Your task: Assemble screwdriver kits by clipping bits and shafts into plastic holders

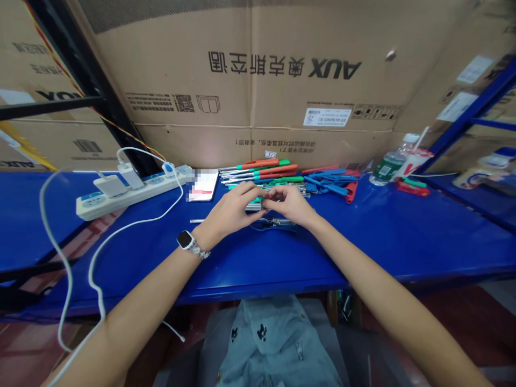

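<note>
Over the blue tabletop (226, 269), my left hand (231, 212) and my right hand (292, 204) meet with fingertips pinched together. What they hold is small and mostly hidden by the fingers, so I cannot make it out. Right behind the hands lies a pile of tools with orange and green handles (278, 171) and thin metal shafts. Beneath them are slim metal pieces (278, 221), and a metal rod (196, 221) pokes out left of my left hand. Blue plastic pieces (330, 180) and a red plastic piece (351, 192) are heaped beyond my right hand.
A white power strip (161, 185) with chargers and a looping white cable (133, 223) takes up the left side. A phone (202, 185) lies near it. A bottle (387, 167) and a cup (415, 158) stand at right. A large cardboard box (258, 107) walls off the back.
</note>
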### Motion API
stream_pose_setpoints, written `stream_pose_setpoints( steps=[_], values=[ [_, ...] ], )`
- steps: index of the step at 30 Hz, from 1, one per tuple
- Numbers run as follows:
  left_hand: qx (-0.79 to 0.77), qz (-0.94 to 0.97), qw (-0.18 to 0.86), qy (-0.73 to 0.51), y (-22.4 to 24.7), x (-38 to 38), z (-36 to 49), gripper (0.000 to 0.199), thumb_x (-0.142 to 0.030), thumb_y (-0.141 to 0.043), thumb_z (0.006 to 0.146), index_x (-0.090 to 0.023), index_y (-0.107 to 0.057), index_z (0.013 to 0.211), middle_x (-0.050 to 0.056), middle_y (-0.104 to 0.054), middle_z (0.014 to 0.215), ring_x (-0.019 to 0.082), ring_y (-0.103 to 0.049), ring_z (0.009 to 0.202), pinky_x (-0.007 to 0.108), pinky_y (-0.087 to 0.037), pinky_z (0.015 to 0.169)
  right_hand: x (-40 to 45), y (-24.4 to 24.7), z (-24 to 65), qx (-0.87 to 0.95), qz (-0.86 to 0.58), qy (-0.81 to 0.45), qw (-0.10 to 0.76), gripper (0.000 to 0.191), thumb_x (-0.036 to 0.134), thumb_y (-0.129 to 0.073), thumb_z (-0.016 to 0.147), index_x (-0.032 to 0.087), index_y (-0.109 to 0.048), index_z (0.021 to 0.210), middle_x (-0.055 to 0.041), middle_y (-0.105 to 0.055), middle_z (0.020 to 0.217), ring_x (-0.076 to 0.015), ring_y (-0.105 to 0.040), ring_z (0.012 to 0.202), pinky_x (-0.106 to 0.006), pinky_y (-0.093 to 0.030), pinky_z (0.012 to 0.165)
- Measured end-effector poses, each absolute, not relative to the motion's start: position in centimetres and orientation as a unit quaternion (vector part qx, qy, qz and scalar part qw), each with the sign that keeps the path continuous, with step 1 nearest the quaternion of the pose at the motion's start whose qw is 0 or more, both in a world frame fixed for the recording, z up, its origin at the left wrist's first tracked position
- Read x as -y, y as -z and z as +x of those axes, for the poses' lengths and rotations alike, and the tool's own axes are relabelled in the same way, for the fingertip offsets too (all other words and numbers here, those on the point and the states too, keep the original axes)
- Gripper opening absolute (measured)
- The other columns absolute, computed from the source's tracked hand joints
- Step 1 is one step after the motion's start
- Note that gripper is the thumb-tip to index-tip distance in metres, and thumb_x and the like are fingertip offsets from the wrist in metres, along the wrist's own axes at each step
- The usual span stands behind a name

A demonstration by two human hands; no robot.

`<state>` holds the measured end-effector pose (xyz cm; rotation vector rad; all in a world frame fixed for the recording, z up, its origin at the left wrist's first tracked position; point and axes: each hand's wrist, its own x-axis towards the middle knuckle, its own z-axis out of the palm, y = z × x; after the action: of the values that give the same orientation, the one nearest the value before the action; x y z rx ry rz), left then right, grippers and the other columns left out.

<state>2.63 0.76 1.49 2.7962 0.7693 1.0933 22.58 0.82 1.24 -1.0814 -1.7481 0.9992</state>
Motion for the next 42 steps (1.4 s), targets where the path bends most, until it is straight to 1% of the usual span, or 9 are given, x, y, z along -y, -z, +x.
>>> stream_pose_setpoints(
  steps=[5, 11, 17, 21, 25, 31, 38, 40, 42],
  values=[
    [-0.219, 0.895, 0.083, -0.379, -1.4, -0.7, 1.2, 0.029, -0.026, -0.063, 0.095, -0.023, -0.067, 0.123, 0.008, -0.068, 0.111, 0.022, -0.064, 0.103, 0.04, -0.054, 0.092, -0.4, -1.1, 22.4, 0.676, -0.422, -0.437, 0.417, 0.022, 0.033, -0.079, 0.071, 0.021, -0.062, 0.078, -0.0012, -0.071, 0.07, -0.0183, -0.067, 0.068, -0.033, -0.051, 0.067],
    [-0.232, 0.883, 0.07, -0.403, -1.1, -1.7, 0.8, 0.018, -0.032, -0.061, 0.099, -0.025, -0.076, 0.106, 0.004, -0.074, 0.089, 0.019, -0.063, 0.085, 0.036, -0.052, 0.081, -0.3, -1.0, 22.7, 0.68, -0.396, -0.452, 0.42, 0.027, 0.04, -0.082, 0.072, 0.02, -0.069, 0.085, -0.0027, -0.075, 0.075, -0.0181, -0.068, 0.071, -0.034, -0.051, 0.071],
    [-0.269, 0.865, 0.122, -0.406, -1.1, -1.9, 0.4, 0.02, -0.035, -0.061, 0.1, -0.023, -0.077, 0.098, 0.004, -0.075, 0.085, 0.017, -0.064, 0.077, 0.032, -0.051, 0.074, -0.3, -1.1, 23.0, 0.681, -0.371, -0.47, 0.422, 0.027, 0.046, -0.078, 0.079, 0.02, -0.073, 0.087, -0.0048, -0.078, 0.085, -0.0164, -0.067, 0.072, -0.035, -0.053, 0.078],
    [-0.264, 0.871, 0.132, -0.392, -1.2, -1.7, 0.2, 0.018, -0.035, -0.067, 0.095, -0.02, -0.075, 0.1, 0.005, -0.075, 0.092, 0.019, -0.067, 0.085, 0.033, -0.053, 0.079, -0.3, -1.1, 23.1, 0.659, -0.373, -0.505, 0.414, 0.035, 0.05, -0.084, 0.073, 0.019, -0.073, 0.085, -0.0036, -0.077, 0.077, -0.0178, -0.071, 0.072, -0.035, -0.054, 0.077],
    [-0.251, 0.89, 0.084, -0.371, -1.4, -0.9, 0.8, 0.031, -0.041, -0.075, 0.089, -0.021, -0.07, 0.113, 0.007, -0.071, 0.108, 0.023, -0.064, 0.102, 0.039, -0.052, 0.091, -0.2, -0.6, 22.8, 0.632, -0.386, -0.515, 0.433, 0.036, 0.047, -0.089, 0.067, 0.02, -0.069, 0.08, -0.0021, -0.076, 0.073, -0.0197, -0.073, 0.072, -0.036, -0.055, 0.077],
    [-0.272, 0.886, 0.057, -0.37, -1.2, -0.7, 1.4, 0.018, -0.036, -0.066, 0.097, -0.019, -0.069, 0.101, 0.006, -0.067, 0.095, 0.022, -0.063, 0.092, 0.036, -0.051, 0.082, 0.1, 0.0, 22.5, 0.635, -0.376, -0.501, 0.453, 0.034, 0.048, -0.086, 0.07, 0.022, -0.067, 0.081, -0.0024, -0.077, 0.075, -0.0212, -0.075, 0.075, -0.041, -0.057, 0.083],
    [-0.264, 0.899, 0.166, -0.307, -1.4, -1.2, 0.3, 0.022, -0.039, -0.071, 0.093, -0.019, -0.074, 0.103, 0.005, -0.069, 0.095, 0.019, -0.065, 0.085, 0.033, -0.051, 0.079, 1.0, -0.7, 24.3, 0.733, -0.423, -0.307, 0.436, 0.025, 0.041, -0.063, 0.093, 0.02, -0.066, 0.08, -0.0043, -0.074, 0.078, -0.0188, -0.066, 0.07, -0.036, -0.052, 0.073],
    [-0.269, 0.907, 0.194, -0.261, -1.4, -1.1, 0.2, 0.022, -0.037, -0.074, 0.091, -0.018, -0.075, 0.102, 0.005, -0.069, 0.094, 0.018, -0.066, 0.082, 0.032, -0.052, 0.077, 1.7, -0.5, 24.9, 0.778, -0.44, -0.222, 0.389, 0.021, 0.033, -0.059, 0.095, 0.019, -0.066, 0.08, -0.0039, -0.07, 0.077, -0.0185, -0.063, 0.071, -0.035, -0.049, 0.072],
    [-0.278, 0.907, 0.208, -0.237, -1.3, -1.0, 0.3, 0.021, -0.035, -0.076, 0.09, -0.018, -0.075, 0.101, 0.005, -0.068, 0.094, 0.017, -0.066, 0.081, 0.032, -0.052, 0.077, 2.5, -0.2, 25.3, 0.832, -0.428, -0.144, 0.322, 0.015, 0.026, -0.058, 0.095, 0.019, -0.067, 0.086, -0.0058, -0.068, 0.086, -0.0209, -0.062, 0.084, -0.036, -0.048, 0.079]
  ],
)
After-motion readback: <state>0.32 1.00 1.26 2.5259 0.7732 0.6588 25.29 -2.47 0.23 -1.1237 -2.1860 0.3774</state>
